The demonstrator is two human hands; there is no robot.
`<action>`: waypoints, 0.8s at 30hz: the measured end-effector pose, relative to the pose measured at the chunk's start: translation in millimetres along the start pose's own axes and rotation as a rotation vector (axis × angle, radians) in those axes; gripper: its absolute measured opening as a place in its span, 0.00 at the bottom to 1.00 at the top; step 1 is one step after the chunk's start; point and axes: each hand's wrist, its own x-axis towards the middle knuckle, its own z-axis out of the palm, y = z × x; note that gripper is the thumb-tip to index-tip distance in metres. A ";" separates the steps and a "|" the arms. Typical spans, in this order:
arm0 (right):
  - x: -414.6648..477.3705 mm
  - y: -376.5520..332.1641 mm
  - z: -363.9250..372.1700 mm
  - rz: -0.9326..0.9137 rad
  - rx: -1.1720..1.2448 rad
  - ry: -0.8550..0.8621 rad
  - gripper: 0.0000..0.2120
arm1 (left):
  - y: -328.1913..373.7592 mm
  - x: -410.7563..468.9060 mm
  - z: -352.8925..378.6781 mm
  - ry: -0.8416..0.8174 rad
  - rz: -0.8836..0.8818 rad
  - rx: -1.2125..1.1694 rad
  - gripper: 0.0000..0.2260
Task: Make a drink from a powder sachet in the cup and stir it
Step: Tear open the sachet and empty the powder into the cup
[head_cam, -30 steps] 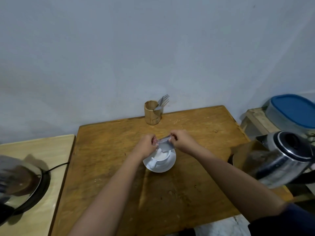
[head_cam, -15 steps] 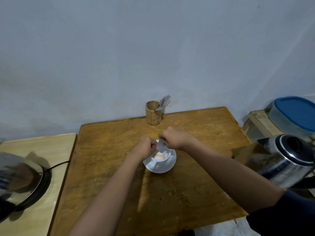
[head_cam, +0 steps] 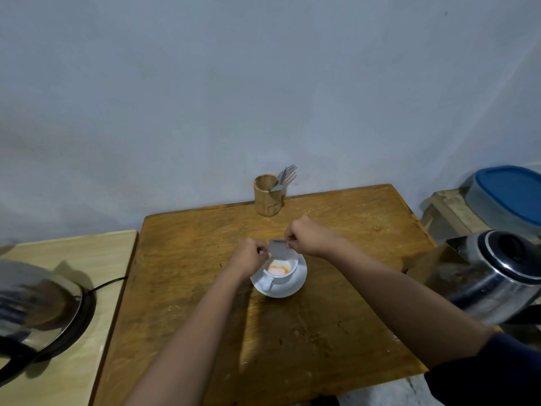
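Sachet (head_cam: 280, 249) held upended directly above the cup (head_cam: 279, 270), pinched at its upper corners: left hand (head_cam: 248, 257) on one, right hand (head_cam: 304, 238) on the other, fingers pressed together on the foil. Pale orange powder lies in the cup, which stands on a saucer (head_cam: 295, 285) mid-table (head_cam: 351, 218). Judged handling: the sachet is light, thin and limp, likely slippery; corner grips keep the mouth open. The cup is ceramic and breakable; best taken by its handle, which faces the person.
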 end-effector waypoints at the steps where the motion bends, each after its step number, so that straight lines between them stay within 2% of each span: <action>1: -0.2 -0.9 -0.1 -0.003 -0.010 0.006 0.07 | 2.2 -0.5 -1.1 0.014 0.012 0.016 0.04; 5: -0.9 -4.5 -0.4 -0.013 -0.066 0.025 0.08 | 11.9 -2.7 -5.8 0.026 0.094 0.021 0.13; 11: -1.4 -7.7 -1.3 -0.014 -0.079 0.001 0.06 | 13.9 -4.2 -7.3 0.054 0.102 0.028 0.06; 24: -3.7 -12.9 -4.0 -0.043 -0.044 -0.025 0.08 | 12.9 -7.1 -10.8 0.089 0.068 0.011 0.08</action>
